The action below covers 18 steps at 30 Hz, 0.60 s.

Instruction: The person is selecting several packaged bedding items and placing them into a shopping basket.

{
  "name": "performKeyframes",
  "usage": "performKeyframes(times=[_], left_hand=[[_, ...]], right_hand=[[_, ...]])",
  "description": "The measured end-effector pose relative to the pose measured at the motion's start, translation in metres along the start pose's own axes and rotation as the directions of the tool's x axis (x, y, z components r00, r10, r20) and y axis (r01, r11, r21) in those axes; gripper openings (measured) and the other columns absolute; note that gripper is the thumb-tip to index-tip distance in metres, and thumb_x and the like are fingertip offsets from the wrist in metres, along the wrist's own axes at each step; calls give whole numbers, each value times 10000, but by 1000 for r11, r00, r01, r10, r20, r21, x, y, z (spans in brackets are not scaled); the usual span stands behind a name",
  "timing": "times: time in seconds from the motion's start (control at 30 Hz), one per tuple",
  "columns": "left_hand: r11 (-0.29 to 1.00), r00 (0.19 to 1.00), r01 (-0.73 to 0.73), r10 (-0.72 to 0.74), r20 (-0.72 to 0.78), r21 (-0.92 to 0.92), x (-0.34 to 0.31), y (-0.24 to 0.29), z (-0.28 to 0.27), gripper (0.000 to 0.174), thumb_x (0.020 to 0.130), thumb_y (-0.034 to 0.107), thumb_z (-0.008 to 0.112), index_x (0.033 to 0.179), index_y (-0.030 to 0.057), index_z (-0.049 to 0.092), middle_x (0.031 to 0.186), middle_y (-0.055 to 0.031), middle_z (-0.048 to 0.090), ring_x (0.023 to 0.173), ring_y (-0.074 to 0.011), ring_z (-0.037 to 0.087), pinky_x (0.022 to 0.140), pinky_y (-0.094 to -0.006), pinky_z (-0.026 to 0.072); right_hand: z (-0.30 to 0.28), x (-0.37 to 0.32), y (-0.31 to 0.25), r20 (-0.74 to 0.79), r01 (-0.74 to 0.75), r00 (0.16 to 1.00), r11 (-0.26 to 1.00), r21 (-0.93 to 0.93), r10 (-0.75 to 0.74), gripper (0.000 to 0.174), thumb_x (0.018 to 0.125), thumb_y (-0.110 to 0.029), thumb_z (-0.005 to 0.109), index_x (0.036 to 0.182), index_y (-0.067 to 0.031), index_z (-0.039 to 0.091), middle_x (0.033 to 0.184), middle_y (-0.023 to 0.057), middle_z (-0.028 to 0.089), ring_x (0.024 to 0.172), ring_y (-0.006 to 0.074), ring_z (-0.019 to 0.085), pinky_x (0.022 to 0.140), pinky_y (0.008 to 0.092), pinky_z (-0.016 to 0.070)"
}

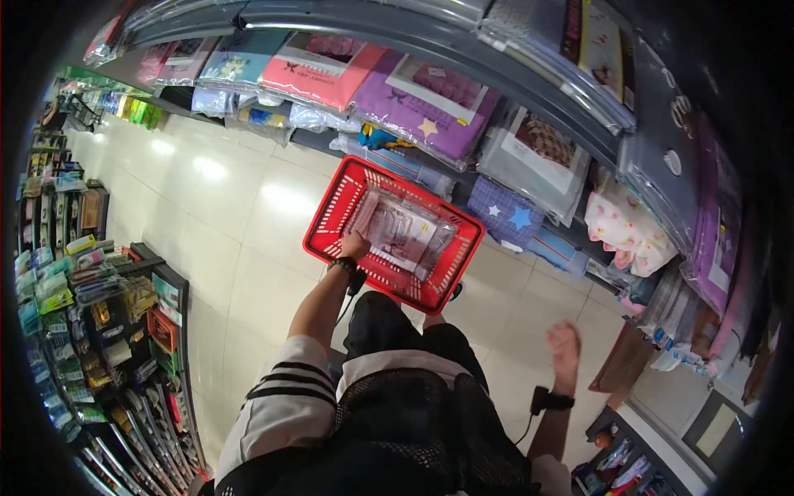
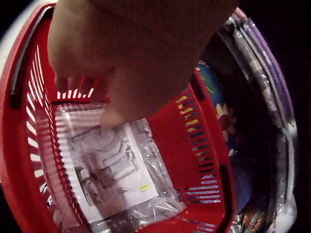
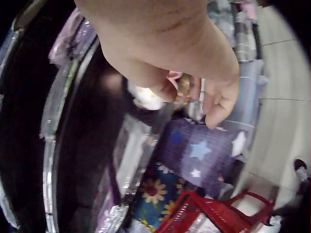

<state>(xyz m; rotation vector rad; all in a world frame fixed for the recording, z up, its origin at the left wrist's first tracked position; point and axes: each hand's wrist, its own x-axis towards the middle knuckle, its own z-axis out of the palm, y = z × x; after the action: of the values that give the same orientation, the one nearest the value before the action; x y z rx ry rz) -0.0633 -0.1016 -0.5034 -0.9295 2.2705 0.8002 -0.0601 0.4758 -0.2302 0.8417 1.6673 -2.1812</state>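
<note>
My left hand (image 1: pixel 354 245) grips the red shopping basket (image 1: pixel 329 198) at its near left side, with its fingers curled; the part in its grasp is hidden beneath the hand. Inside the basket lies a clear plastic-wrapped package (image 1: pixel 407 238) with a picture insert and a small yellow sticker, below the hand in the left wrist view. Out to the right, my right hand (image 1: pixel 565 347) hangs apart from the basket, fingers loosely bent and holding nothing. In the right wrist view it overlaps shelf goods near a purple star-patterned pack (image 3: pixel 199 148).
Beyond the basket runs a shelf of wrapped bedding, including a purple pack (image 1: pixel 426 103) and a coral one (image 1: pixel 322 70). A hanging-goods rack (image 1: pixel 91 331) stands at left across the tiled floor (image 1: pixel 223 198). A low shelf (image 1: pixel 616 450) sits at lower right.
</note>
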Motion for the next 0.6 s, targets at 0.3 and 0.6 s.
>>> performKeyframes(times=[0.3,0.6], left_hand=[[975,968,221,-222,118,20,55,-6,-1,751,760,344,620,1346,-3,305,1380,-230,361,1278,-399,360,1049,-467,337],[977,975,205,-209,70,62,99,-54,56,1370,437,705,771,1384,-57,138,1371,-313,326,1270,-403,362,1043,-442,316]], right_hand=[[-102,-135,154,-400,-574,800,766,-290,447,317,921,-227,492,1200,-77,483,954,143,618,767,268,655,586,334,524],[-106,-210,181,-540,-710,695,569,-415,475,375,877,-126,501,1235,-30,446,936,149,620,757,242,656,584,321,530]])
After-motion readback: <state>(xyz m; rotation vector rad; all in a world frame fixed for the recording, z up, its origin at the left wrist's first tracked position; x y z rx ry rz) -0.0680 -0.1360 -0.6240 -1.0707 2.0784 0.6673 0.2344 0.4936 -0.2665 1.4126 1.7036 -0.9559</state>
